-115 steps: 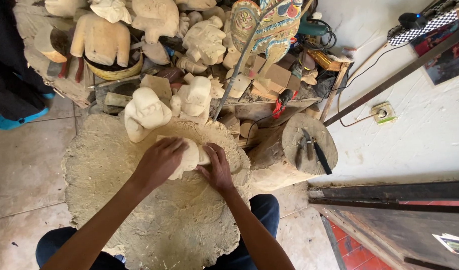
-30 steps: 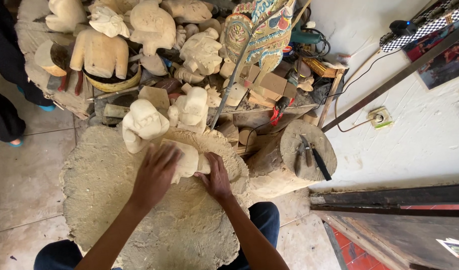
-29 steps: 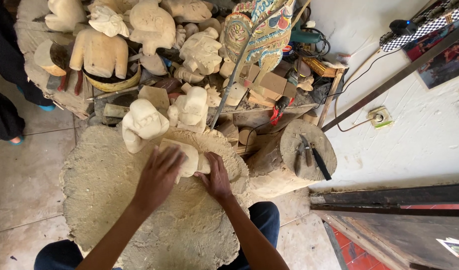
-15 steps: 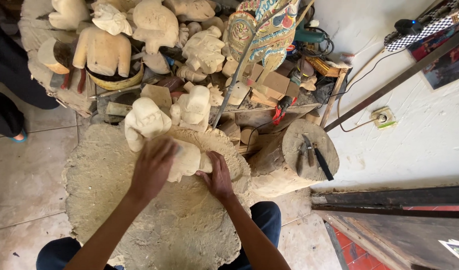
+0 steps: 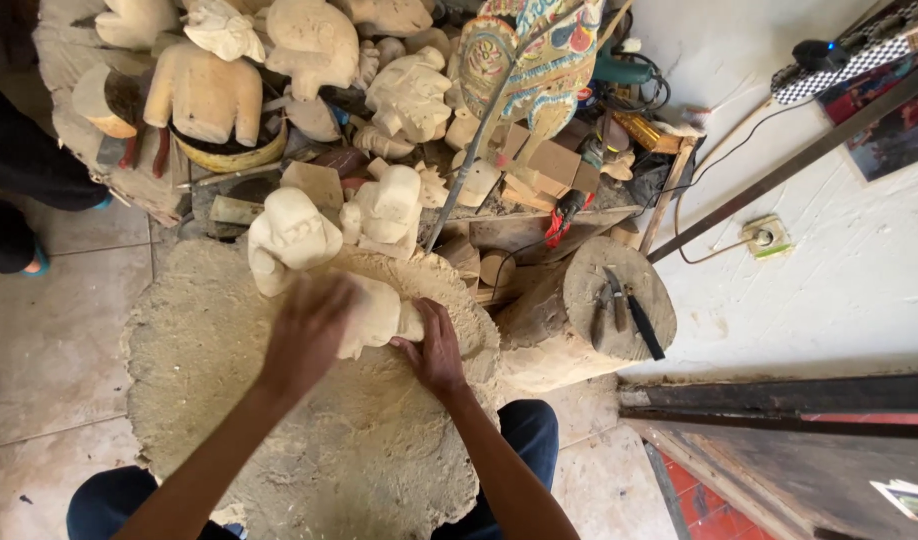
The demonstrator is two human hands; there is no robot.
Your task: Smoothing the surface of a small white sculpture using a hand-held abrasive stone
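Since half second ago, left hand (image 5: pixel 307 325) sliding along pale unpainted carved wooden figure (image 5: pixel 374 315), blurred, palm pressing on top. Right hand (image 5: pixel 434 345) gripping figure's narrow end. Figure lying on big rough round stump block (image 5: pixel 209 340), long axis left-right, dead ahead of me. Chisels resting on smaller log (image 5: pixel 589 320) to right.

left hand (image 5: pixel 304 335): blurred, laid over pale wooden carving (image 5: pixel 379 315)
right hand (image 5: pixel 434 350): grips the carving's end
beneath: rough round stump (image 5: pixel 209 350)
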